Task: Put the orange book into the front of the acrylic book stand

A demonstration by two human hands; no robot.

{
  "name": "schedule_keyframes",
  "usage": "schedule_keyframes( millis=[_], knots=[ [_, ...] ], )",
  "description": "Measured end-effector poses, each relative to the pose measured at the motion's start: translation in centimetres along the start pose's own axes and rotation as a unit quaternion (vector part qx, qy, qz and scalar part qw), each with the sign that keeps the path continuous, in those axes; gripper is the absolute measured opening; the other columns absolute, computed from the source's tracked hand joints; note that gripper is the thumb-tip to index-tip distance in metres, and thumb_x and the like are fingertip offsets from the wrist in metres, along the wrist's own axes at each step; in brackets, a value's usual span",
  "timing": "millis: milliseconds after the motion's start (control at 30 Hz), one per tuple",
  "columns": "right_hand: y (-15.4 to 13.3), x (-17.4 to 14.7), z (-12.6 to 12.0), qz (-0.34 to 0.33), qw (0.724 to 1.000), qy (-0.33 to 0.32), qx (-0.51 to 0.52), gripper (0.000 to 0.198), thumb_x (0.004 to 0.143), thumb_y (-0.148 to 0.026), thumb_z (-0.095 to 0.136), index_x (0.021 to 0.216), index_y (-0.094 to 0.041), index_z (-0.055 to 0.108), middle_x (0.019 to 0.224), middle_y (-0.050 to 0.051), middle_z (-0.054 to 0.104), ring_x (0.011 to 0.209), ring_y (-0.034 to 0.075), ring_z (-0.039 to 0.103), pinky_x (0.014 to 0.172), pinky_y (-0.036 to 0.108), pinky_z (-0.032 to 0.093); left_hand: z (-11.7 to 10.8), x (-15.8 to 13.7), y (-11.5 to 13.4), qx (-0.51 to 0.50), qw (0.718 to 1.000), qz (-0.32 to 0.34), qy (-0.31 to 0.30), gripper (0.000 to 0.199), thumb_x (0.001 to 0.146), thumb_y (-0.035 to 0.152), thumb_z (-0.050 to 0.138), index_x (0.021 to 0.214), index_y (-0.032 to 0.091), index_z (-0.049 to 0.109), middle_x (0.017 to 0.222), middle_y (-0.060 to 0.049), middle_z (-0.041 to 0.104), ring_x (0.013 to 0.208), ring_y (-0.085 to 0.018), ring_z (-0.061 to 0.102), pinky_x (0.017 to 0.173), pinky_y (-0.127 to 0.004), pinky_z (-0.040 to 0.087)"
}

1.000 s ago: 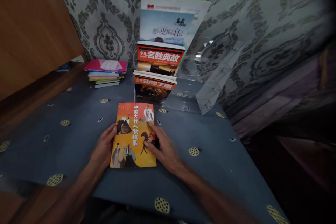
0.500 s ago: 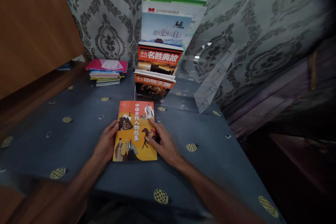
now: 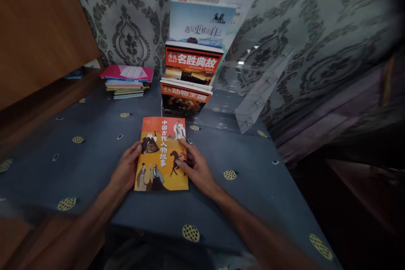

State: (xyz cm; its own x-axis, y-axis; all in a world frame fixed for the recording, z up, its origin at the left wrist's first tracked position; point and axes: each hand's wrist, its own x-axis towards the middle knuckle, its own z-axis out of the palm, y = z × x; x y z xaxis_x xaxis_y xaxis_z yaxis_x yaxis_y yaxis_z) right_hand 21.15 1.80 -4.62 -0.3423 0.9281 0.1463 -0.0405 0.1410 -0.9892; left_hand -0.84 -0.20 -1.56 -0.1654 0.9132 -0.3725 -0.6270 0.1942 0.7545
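An orange and yellow book with white Chinese characters and painted figures faces up in front of me, over the near half of the table. My left hand grips its left edge, thumb at the cover's side and the other fingers mostly hidden. On the right edge, my right hand holds it with thumb and forefinger over the cover; its remaining fingers go behind. Just beyond the book's top edge stands a clear acrylic rack, with a lion-covered book in its lowest tier.
Higher tiers of the rack hold a red-banded book, a pale blue book and others. A stack of books with a pink top one lies at the back left. Blue patterned cloth covers the table. A wooden cabinet stands left.
The whole view has shifted slightly, with the rack and stack a little higher in the picture. Both hands keep the same hold on the book.
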Motion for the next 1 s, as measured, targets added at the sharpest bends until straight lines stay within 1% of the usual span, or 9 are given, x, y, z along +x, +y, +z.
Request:
schedule_keyframes(
  millis=[133,267,367,433,533,633,733,867,1000],
  knots=[
    [-0.43,0.02,0.41,0.059,0.991,-0.026,0.117,0.062,0.084,-0.041,0.076,0.141,-0.037,0.051,0.128,0.005,0.065,0.105,0.022,0.069,0.090,0.045,0.062,-0.10,0.03,0.00,-0.002,1.000,-0.005,-0.017,0.027,0.071,0.026,0.085,0.094,0.017,0.073,0.092,-0.006,0.080,0.095,-0.025,0.076,0.086,-0.033,0.062],
    [-0.67,0.17,0.62,0.052,0.987,-0.029,0.152,0.060,0.082,-0.041,0.079,0.136,-0.036,0.055,0.132,0.004,0.064,0.108,0.021,0.068,0.094,0.044,0.061,0.06,-0.03,0.08,-0.004,0.999,-0.007,-0.031,0.025,0.072,0.026,0.084,0.093,0.018,0.074,0.090,-0.005,0.080,0.091,-0.024,0.076,0.085,-0.033,0.063],
    [-0.63,0.30,0.60,0.039,0.988,-0.030,0.145,0.059,0.082,-0.043,0.079,0.136,-0.035,0.056,0.134,0.004,0.063,0.114,0.022,0.066,0.098,0.044,0.059,0.04,0.03,0.12,-0.007,1.000,-0.006,-0.021,0.025,0.072,0.024,0.084,0.094,0.018,0.073,0.091,-0.004,0.080,0.085,-0.022,0.077,0.084,-0.032,0.063],
    [-0.63,0.31,0.55,0.036,0.990,-0.028,0.130,0.059,0.083,-0.045,0.077,0.137,-0.035,0.055,0.135,0.004,0.063,0.115,0.023,0.065,0.098,0.045,0.059,0.06,0.05,0.15,-0.006,1.000,-0.006,-0.010,0.024,0.073,0.022,0.083,0.093,0.018,0.072,0.090,-0.003,0.080,0.083,-0.021,0.076,0.084,-0.033,0.063],
    [-0.70,0.28,0.47,0.037,0.993,-0.027,0.105,0.058,0.084,-0.048,0.074,0.138,-0.036,0.054,0.135,0.004,0.063,0.116,0.024,0.065,0.097,0.047,0.060,0.27,-0.07,0.20,0.004,1.000,-0.003,-0.010,0.021,0.076,0.023,0.081,0.094,0.019,0.071,0.092,-0.004,0.079,0.091,-0.024,0.076,0.087,-0.037,0.062],
    [-0.70,0.29,0.40,0.041,0.995,-0.029,0.084,0.059,0.085,-0.050,0.073,0.139,-0.037,0.053,0.136,0.003,0.063,0.116,0.025,0.065,0.100,0.051,0.058,0.54,-0.22,0.20,0.010,1.000,0.005,-0.010,0.020,0.076,0.023,0.080,0.093,0.018,0.071,0.094,-0.005,0.079,0.101,-0.027,0.074,0.090,-0.038,0.062],
    [-0.59,0.38,0.32,0.041,0.996,-0.026,0.079,0.060,0.084,-0.052,0.074,0.138,-0.036,0.054,0.137,0.004,0.063,0.116,0.026,0.065,0.102,0.053,0.056,0.62,-0.23,0.11,0.006,1.000,0.004,-0.009,0.019,0.076,0.022,0.080,0.091,0.018,0.070,0.093,-0.006,0.079,0.104,-0.028,0.073,0.091,-0.038,0.061],
    [-0.45,0.56,0.19,0.033,0.995,-0.027,0.088,0.061,0.083,-0.053,0.074,0.137,-0.035,0.055,0.139,0.004,0.062,0.118,0.025,0.065,0.101,0.052,0.056,0.54,-0.11,0.05,0.012,1.000,0.007,0.009,0.021,0.074,0.022,0.082,0.091,0.018,0.070,0.092,-0.005,0.079,0.101,-0.026,0.074,0.091,-0.037,0.061],
    [-0.45,0.65,0.06,0.026,0.994,-0.030,0.098,0.058,0.085,-0.048,0.073,0.138,-0.034,0.055,0.138,0.004,0.062,0.119,0.025,0.064,0.099,0.051,0.057,0.43,-0.05,0.10,0.017,1.000,0.009,0.011,0.022,0.075,0.022,0.082,0.093,0.017,0.071,0.094,-0.003,0.079,0.094,-0.022,0.074,0.088,-0.034,0.061]
  ],
)
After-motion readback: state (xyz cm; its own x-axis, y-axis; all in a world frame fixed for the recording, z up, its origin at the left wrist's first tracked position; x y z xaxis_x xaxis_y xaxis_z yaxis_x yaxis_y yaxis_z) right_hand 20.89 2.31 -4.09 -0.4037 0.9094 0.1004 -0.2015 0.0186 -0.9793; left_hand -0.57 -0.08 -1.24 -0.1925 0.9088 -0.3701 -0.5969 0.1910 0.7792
